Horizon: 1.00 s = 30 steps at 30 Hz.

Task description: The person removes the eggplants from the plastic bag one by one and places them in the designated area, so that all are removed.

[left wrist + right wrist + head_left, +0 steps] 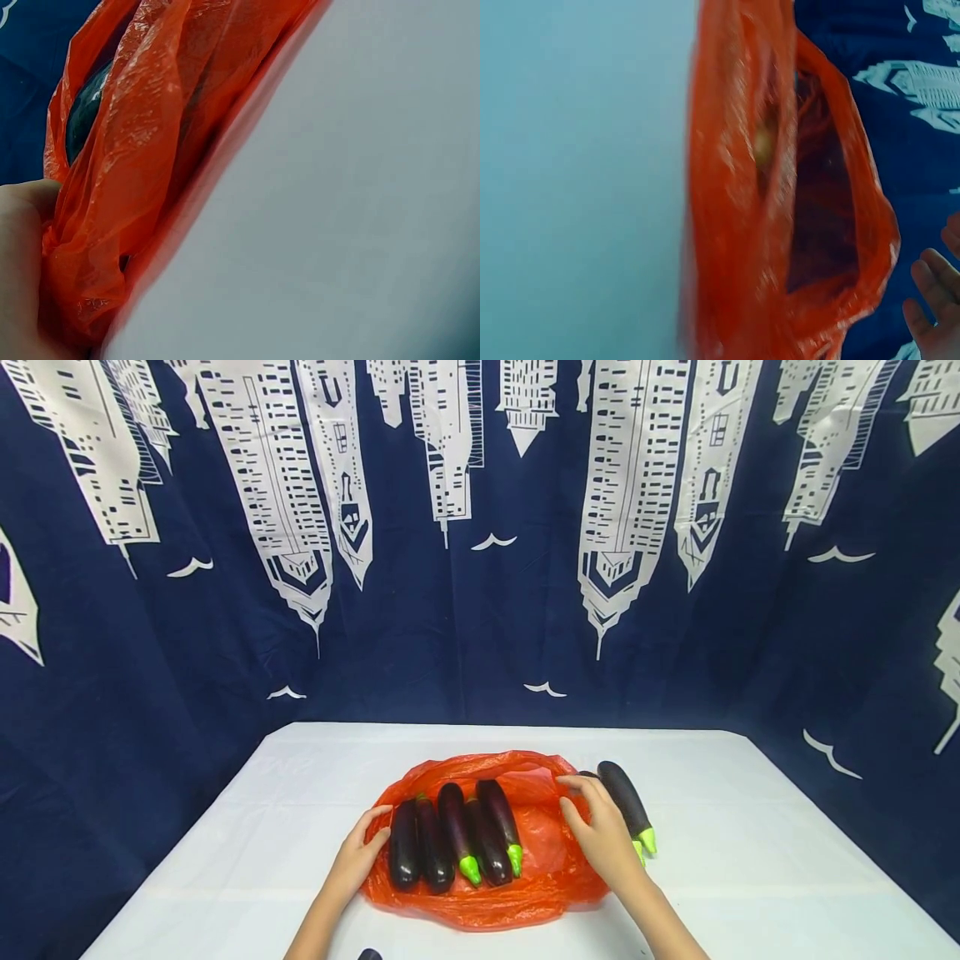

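An orange-red plastic bag (546, 839) lies spread wide on the table, with several dark purple eggplants (452, 822) side by side in it. At its left rim, my left hand (356, 852) holds the plastic between fingers and thumb; bunched plastic shows against this hand in the left wrist view. My right hand (602, 835) is over the bag's right side, fingers parted and nothing between them. In the right wrist view its fingers (934, 277) show apart from the bag's rim. Beside that hand, outside the bag, lie more eggplants (628, 802), one mostly hidden behind the hand.
A white cloth covers the table (225, 852). Behind it hangs a dark blue curtain (465, 635) with white buildings printed on it. The tip of a small dark object (369, 954) shows at the bottom edge of the head view.
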Each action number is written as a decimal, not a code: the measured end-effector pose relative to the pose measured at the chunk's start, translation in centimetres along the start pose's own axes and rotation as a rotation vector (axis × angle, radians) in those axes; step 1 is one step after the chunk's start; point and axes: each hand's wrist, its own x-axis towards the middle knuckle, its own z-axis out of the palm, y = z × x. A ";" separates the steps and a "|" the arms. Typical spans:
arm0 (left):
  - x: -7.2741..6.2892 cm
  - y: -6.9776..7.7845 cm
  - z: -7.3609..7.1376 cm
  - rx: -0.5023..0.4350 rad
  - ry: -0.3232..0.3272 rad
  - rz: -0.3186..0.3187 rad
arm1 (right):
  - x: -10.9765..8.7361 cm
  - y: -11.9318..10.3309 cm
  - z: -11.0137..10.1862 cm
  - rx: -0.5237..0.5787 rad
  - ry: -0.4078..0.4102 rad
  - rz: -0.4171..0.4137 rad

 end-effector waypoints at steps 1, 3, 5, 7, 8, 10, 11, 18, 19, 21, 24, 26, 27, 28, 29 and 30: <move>0.0 0.0 0.0 -0.001 0.001 -0.001 | -0.1 -0.1 0.3 0.001 -0.008 -0.003; 0.0 -0.1 0.0 -0.002 0.001 0.001 | -0.3 -0.1 0.9 -0.004 -0.030 -0.003; 0.0 -0.1 0.0 -0.003 0.001 0.002 | -0.6 -0.1 1.4 -0.003 -0.070 0.004; -0.1 -0.1 0.1 -0.001 0.000 0.005 | -0.8 0.0 1.9 -0.002 -0.117 0.017; -0.1 -0.1 0.1 0.000 0.000 0.008 | -0.9 0.0 2.1 -0.003 -0.143 0.024; -0.1 -0.1 0.1 0.002 0.001 0.011 | -1.1 0.1 2.4 0.004 -0.200 0.040; -0.1 -0.1 0.1 0.002 0.002 0.013 | -1.2 0.1 2.5 0.009 -0.223 0.050; 0.1 -0.2 0.0 0.010 0.005 0.016 | -1.6 0.2 3.8 0.032 -0.319 0.079; 0.1 -0.2 0.0 0.015 0.006 0.017 | -1.6 0.2 4.1 0.037 -0.330 0.076; 0.1 -0.2 0.0 0.017 0.008 0.018 | -1.7 0.4 4.7 0.047 -0.355 0.059; 0.0 -0.2 0.0 0.022 0.006 0.020 | -2.1 0.7 5.5 0.055 -0.383 0.030; 0.0 -0.1 -0.1 0.022 0.008 0.019 | -2.3 0.9 5.9 0.061 -0.394 0.017; 0.0 -0.1 -0.1 0.024 0.010 0.020 | -2.3 1.0 6.1 0.063 -0.394 0.008; 0.0 -0.1 -0.1 0.024 0.012 0.020 | -2.4 1.2 6.3 0.072 -0.397 0.003; 0.0 -0.1 -0.1 0.026 0.013 0.021 | -2.4 1.4 6.4 0.081 -0.400 -0.002; 0.1 -0.1 -0.1 0.024 0.012 0.019 | -2.5 1.5 6.5 0.093 -0.402 -0.003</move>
